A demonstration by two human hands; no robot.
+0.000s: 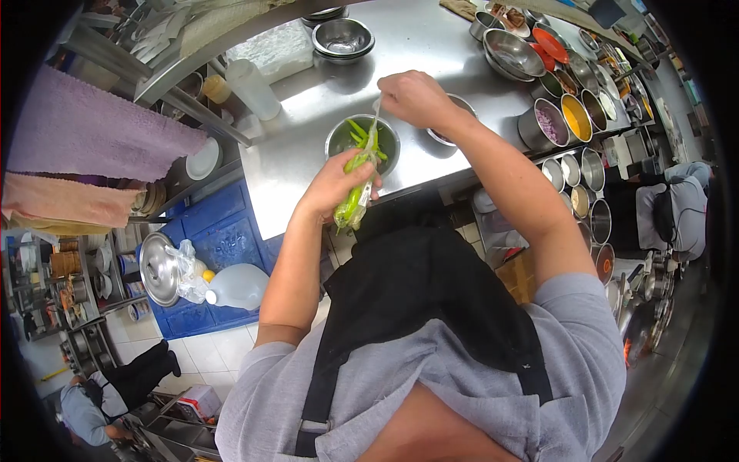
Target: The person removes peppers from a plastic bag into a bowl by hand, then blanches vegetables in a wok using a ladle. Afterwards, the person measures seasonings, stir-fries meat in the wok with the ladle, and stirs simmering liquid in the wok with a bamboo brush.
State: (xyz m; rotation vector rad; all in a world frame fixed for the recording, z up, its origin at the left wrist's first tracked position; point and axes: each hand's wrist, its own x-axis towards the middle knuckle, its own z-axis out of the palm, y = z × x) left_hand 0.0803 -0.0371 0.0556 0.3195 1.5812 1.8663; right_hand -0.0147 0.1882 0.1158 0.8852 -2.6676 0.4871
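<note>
My left hand [332,185] is closed around a clear plastic bag of green chili peppers [353,206], held tilted over the near side of a metal bowl [332,138]. The bag's twisted end stretches up to my right hand [416,98], whose fingers pinch it. Long green peppers [359,132] show in the bowl, beside and partly behind the bag. Another metal bowl [465,105] sits under my right forearm, which hides much of it.
Stacked metal bowls [344,37], a clear plastic bottle [254,88] and a plastic-wrapped block [277,50] stand farther back. Pots of chopped purple onion [545,125] and yellow liquid [575,117] line the right. A jug [240,287] rests on a blue lid at left. Two other people are distant.
</note>
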